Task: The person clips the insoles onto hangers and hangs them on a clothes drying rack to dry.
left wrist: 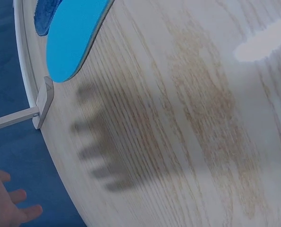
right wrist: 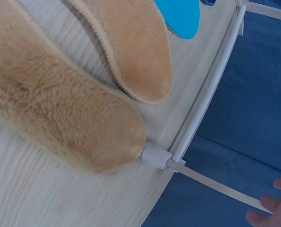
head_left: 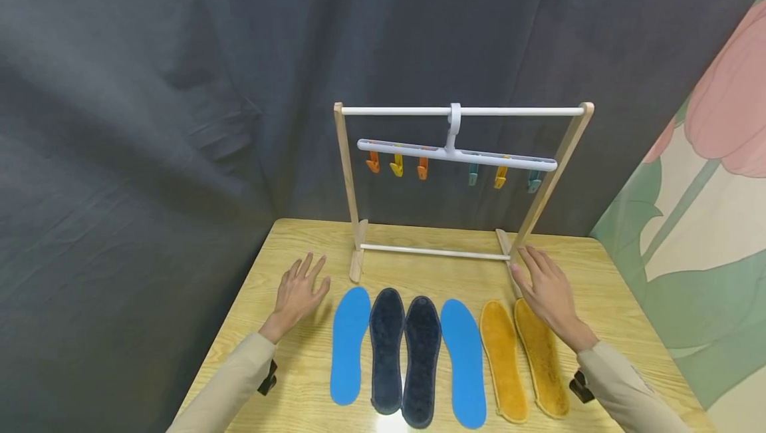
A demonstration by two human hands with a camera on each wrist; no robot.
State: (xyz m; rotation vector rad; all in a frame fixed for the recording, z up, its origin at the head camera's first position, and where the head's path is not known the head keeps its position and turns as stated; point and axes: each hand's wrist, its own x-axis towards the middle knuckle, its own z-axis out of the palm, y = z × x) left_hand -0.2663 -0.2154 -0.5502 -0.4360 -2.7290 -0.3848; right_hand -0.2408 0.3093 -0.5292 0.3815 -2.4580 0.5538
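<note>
My left hand (head_left: 301, 292) hovers above the table's left side with fingers spread and nothing in it, left of a blue insole (head_left: 350, 346). Its shadow falls on the wood in the left wrist view. My right hand (head_left: 547, 290) holds nothing, its fingers extended over the top of the rightmost yellow fleecy insole (head_left: 543, 370), close to the rack's right foot. Between the hands, side by side in a row, lie two dark fleecy insoles (head_left: 387, 353), a second blue insole (head_left: 463, 363) and another yellow insole (head_left: 504, 360).
Behind the insoles stands a wooden rack with a white top bar (head_left: 395, 112). From it hangs a white hanger (head_left: 413, 149) carrying several orange, yellow and teal clips (head_left: 396, 165). A dark curtain (head_left: 179, 120) backs the table (head_left: 299, 240); a flowered wall covering (head_left: 706, 240) is at right.
</note>
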